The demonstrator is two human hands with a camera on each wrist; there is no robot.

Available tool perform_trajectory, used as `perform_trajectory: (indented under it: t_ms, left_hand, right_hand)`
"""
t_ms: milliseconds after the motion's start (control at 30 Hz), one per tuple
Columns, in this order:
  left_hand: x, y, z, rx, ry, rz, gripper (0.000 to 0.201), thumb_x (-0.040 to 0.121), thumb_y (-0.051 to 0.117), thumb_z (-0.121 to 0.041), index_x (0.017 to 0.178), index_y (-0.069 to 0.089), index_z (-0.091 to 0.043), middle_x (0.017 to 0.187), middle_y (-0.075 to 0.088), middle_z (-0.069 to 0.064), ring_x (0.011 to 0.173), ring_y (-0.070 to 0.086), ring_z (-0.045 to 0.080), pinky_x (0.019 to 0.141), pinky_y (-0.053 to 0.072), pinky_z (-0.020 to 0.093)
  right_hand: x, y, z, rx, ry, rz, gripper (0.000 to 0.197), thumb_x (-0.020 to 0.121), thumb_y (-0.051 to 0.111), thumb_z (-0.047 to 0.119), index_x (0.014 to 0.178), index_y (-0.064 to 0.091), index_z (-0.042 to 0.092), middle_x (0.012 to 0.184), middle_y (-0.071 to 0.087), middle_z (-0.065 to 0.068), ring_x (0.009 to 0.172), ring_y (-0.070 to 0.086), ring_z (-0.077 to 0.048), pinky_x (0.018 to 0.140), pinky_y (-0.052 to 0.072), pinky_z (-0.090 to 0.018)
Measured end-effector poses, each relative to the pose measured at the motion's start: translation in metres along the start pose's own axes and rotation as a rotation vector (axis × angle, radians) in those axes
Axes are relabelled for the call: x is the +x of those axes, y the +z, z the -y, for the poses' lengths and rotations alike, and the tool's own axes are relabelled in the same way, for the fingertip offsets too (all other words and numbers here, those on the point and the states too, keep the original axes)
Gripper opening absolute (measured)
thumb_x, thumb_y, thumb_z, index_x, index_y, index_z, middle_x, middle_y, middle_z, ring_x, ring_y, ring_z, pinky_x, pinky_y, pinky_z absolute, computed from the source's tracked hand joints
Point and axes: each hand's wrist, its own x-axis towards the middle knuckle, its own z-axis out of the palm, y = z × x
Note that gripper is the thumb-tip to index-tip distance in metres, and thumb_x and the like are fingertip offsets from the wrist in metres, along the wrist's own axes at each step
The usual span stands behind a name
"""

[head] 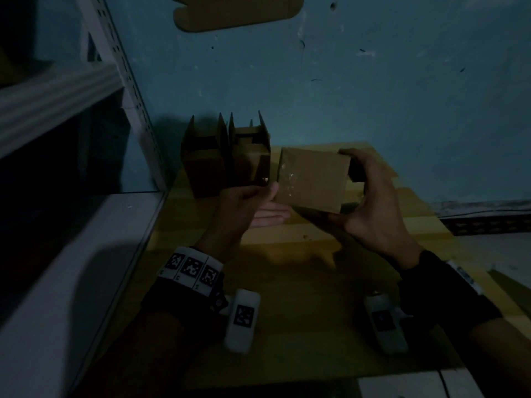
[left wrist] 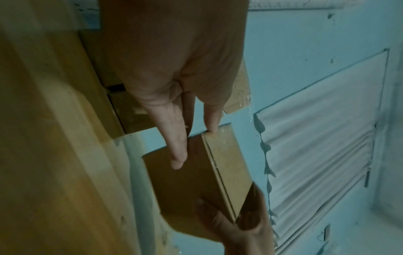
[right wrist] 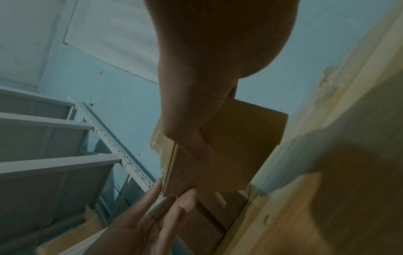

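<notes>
A small brown cardboard box [head: 313, 179] with shiny clear tape on its face hangs above the wooden table [head: 287, 282]. My right hand [head: 337, 185] grips its right end, fingers over the top edge and thumb under the bottom corner. My left hand [head: 274, 202] is at the box's left edge, thumb tip on the corner and straight fingers reaching beneath it. In the left wrist view, the left hand [left wrist: 194, 146] lays straight fingers along the box [left wrist: 196, 186]. The right wrist view has the right hand's thumb across the box [right wrist: 240, 146] and the left hand [right wrist: 165, 207] flat at its lower corner.
Two open cardboard boxes [head: 204, 165] [head: 250, 156] with raised flaps stand at the table's back left, against the blue wall. A grey metal shelving rack [head: 57, 90] and its white shelf [head: 86, 254] run along the left. A cardboard piece [head: 235, 12] hangs on the wall above.
</notes>
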Motion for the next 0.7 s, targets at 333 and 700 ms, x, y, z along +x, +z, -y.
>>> perform_trajectory:
  t_ms: [333, 700]
  left_hand:
    - [0.001, -0.007, 0.002, -0.007, 0.075, -0.028, 0.018, 0.084, 0.068, 0.003, 0.102, 0.068, 0.006, 0.093, 0.075, 0.019, 0.085, 0.075, 0.029, 0.069, 0.059, 0.026]
    - [0.004, -0.008, 0.008, 0.358, 0.241, -0.176, 0.047, 0.067, 0.088, -0.036, 0.105, 0.070, -0.015, 0.101, 0.073, 0.000, 0.091, 0.071, 0.009, 0.074, 0.059, 0.026]
  right_hand:
    - [-0.002, 0.006, 0.001, 0.121, 0.133, 0.045, 0.106, 0.056, 0.087, 0.062, 0.143, 0.039, 0.025, 0.135, 0.053, 0.004, 0.119, 0.055, -0.014, 0.096, 0.053, -0.043]
    - [-0.003, 0.009, 0.012, 0.121, 0.129, 0.033, 0.105, 0.060, 0.095, 0.049, 0.144, 0.039, 0.020, 0.136, 0.053, 0.002, 0.118, 0.055, -0.014, 0.097, 0.054, -0.039]
